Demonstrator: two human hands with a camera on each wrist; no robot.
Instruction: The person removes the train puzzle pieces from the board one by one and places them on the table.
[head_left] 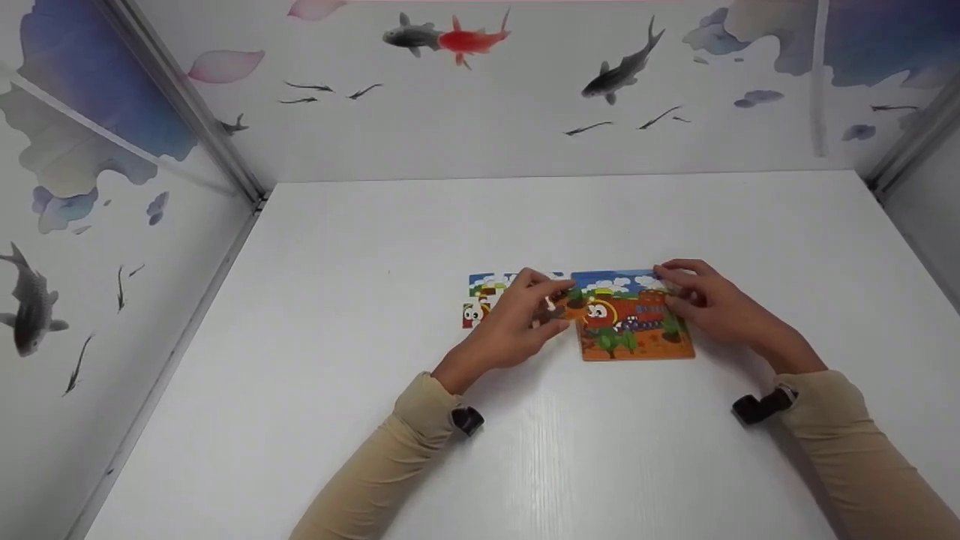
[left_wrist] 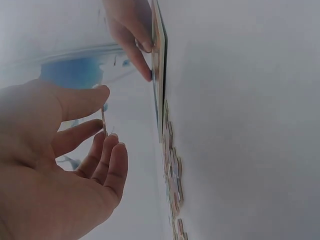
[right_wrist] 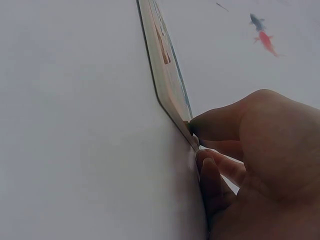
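My left hand (head_left: 510,322) is over the left side of a jigsaw puzzle board (head_left: 637,355). It pinches a thin puzzle piece (left_wrist: 104,120) between thumb and fingertips, and in the left wrist view the piece is seen edge-on. The board lies flat, with a cartoon picture of a red train, green plants, blue sky and orange ground. At its upper right my right hand (head_left: 712,307) holds the edge, thumb and fingertips bent against it. Just left of the board lie several loose puzzle pieces (head_left: 474,313), partly hidden behind my left hand.
The board and pieces lie on a white table (head_left: 360,247). A wall (head_left: 510,112) painted with fish stands along its back, and another side wall (head_left: 97,262) borders the left. Both forearms wear black wrist straps (head_left: 467,421) over tan sleeves.
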